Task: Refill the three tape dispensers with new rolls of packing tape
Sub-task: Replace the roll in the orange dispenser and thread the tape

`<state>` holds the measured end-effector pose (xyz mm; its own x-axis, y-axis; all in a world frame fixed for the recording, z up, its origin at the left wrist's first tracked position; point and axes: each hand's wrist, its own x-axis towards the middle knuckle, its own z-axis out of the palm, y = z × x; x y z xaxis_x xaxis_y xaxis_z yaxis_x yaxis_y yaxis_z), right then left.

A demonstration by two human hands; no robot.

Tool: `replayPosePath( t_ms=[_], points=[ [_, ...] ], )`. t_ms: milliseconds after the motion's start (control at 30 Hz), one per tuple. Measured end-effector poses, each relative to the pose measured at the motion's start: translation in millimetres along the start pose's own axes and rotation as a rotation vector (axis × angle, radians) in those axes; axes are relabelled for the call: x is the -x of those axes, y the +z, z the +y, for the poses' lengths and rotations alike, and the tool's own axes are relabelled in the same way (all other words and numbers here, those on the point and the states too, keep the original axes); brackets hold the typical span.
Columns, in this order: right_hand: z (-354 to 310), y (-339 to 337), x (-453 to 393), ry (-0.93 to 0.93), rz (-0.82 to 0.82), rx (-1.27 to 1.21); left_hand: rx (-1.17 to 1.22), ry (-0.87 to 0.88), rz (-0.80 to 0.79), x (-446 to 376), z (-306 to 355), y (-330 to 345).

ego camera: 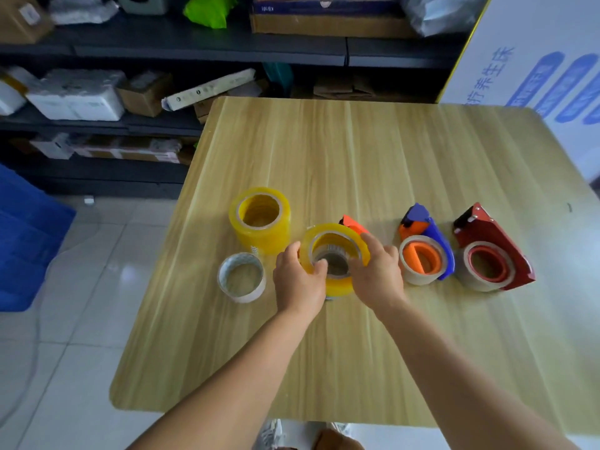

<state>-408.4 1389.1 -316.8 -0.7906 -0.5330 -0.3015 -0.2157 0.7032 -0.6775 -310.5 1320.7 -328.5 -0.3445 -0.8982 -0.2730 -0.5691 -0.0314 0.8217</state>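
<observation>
Head view: my two hands work a new yellow tape roll (334, 254) over a dispenser at the middle of the wooden surface (357, 157).
Left hand (300, 277): I curl it round the roll's left rim, thumb hooked into the core.
Right hand (376, 271): I grip the right rim, fingers draped over the top edge.
Dispenser in hand: only the orange tip (352, 224) of it shows behind the roll; the rest is hidden, so I cannot tell how far the roll is seated.
Still waiting: the blue-and-orange dispenser (427, 251) and the red dispenser (490, 251), just to my right, each carrying what looks like a spent cardboard core.
Spare stock: a taller yellow stack of tape (259, 219) and a smaller clear roll (242, 276) to my left.
Handling: I judge the roll solid and fairly heavy, stiff through its cardboard core, with slick outer film; best held by the flat rims and the core, away from any loose sticky end.
</observation>
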Motion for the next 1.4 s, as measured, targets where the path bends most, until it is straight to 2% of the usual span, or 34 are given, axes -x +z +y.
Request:
replayPosePath(
  t_ms=[267, 567, 733, 1000, 1100, 1400],
  points=[
    [10.4, 1.6, -2.0, 0.030, -0.062, 0.021, -0.028, -0.050, -0.023, 3.7, -6.4, 3.0],
    [16.6, 0.6, 0.5, 0.016, -0.044, 0.030, -0.048, -0.048, -0.026, 4.3, -7.3, 2.7],
    [14.3, 0.8, -10.1, 0.028, -0.021, -0.049, 0.036, -0.119, -0.064, -1.2, -4.1, 5.7],
    [13.1, 2.5, -18.3, 0.065, -0.227, -0.146, 0.303, -0.321, -0.175, -10.2, -2.9, 2.7],
    [13.6, -1.3, -22.7, 0.099, -0.299, -0.177, 0.356, -0.348, -0.220, -13.7, -3.8, 1.3],
    [12.5, -8.3, -29.4, 0.122, -0.362, -0.282, 0.421, -0.377, -0.261, -20.5, -0.1, 0.6]
  ],
)
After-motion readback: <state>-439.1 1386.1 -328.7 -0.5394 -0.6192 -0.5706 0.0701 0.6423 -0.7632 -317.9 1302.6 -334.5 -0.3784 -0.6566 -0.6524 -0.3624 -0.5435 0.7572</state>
